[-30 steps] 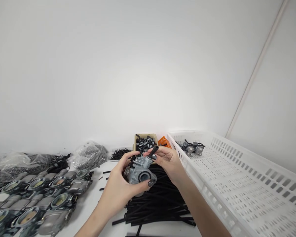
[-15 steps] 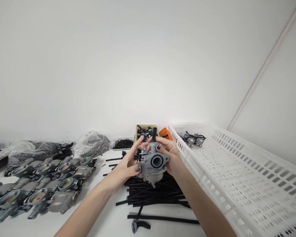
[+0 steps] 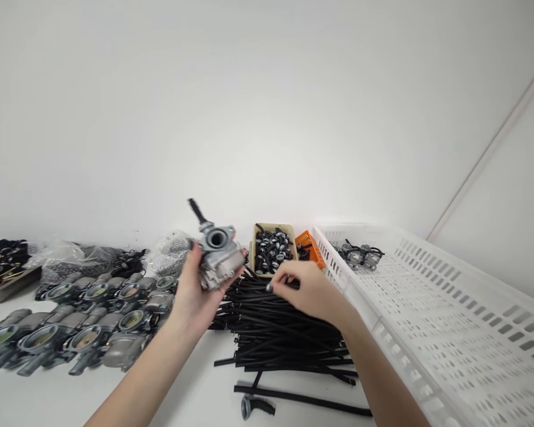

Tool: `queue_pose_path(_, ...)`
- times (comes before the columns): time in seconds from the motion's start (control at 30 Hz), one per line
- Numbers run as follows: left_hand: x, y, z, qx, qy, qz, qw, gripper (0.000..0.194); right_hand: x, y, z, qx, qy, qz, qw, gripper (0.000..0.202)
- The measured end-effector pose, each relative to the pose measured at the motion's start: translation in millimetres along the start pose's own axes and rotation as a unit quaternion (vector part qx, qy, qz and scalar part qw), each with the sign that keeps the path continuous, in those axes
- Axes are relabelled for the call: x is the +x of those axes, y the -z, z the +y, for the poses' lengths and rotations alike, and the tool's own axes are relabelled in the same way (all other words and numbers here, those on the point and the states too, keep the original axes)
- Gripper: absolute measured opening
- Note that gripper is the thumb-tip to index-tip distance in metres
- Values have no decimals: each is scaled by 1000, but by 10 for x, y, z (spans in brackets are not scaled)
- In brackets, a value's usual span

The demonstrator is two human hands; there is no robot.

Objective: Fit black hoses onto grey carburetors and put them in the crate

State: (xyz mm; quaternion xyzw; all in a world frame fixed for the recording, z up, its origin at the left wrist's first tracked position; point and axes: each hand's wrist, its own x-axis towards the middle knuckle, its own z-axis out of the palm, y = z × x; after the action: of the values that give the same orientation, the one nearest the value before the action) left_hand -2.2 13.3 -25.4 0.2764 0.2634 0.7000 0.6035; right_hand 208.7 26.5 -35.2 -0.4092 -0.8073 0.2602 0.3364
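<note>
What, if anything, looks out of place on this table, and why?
One curved black hose looks stray: it lies on the white table in front of the long black tubes, while similar pieces sit in the beige bin. No spill or damage shows.

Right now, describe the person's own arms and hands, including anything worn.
Both slim, bare forearms show no sleeves, watch or bracelet. The ungloved left hand has a dark, polished-looking thumbnail. The ungloved right hand shows a shiny nail, too small to tell its colour. No rings or markings are visible.
</note>
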Motion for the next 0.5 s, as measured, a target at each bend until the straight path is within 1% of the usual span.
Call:
queue_pose_path(0.03,-4,-19,82,-17,-29,45,998,49,-12,-53,28,-62,-23,-77,995,8)
queue_pose_path(0.07,-17,-40,160,-34,-53,80,995,43,-15,-119,68,-111,-46,-148,982,6)
queue_pose_path(0.1,-41,-61,231,-48,-76,106,990,40,-9,-190,116,-146,-64,-201,967,10)
queue_pose_path(0.13,-73,-82,294,-59,-96,124,986,40,4,-256,167,-166,-76,-231,956,14)
queue_pose_path(0.17,-110,-102,346,-64,-113,137,982,41,23,-309,215,-175,-80,-241,951,17)
queue_pose_path(0.23,-187,-135,423,-57,-140,152,977,40,64,-347,277,-164,-67,-233,956,20)
queue_pose_path(0.3,-247,-154,464,-42,-158,165,973,35,92,-285,283,-145,-47,-222,963,22)
queue_pose_path(0.33,-265,-159,474,-38,-158,169,972,33,97,-223,268,-126,-35,-204,970,22)
queue_pose_path(0.37,-274,-160,477,-38,-155,172,972,33,99,-149,248,-98,-23,-167,981,23)
queue_pose_path(0.4,-276,-157,475,-40,-150,175,972,34,97,-69,228,-60,-9,-105,993,25)
queue_pose_path(0.43,-272,-152,469,-43,-143,177,973,34,95,14,212,-13,5,-25,1000,28)
queue_pose_path(0.47,-264,-145,459,-44,-136,176,974,33,93,95,205,44,21,66,997,31)
queue_pose_path(0.5,-254,-136,447,-45,-130,172,975,30,93,173,207,105,35,154,982,33)
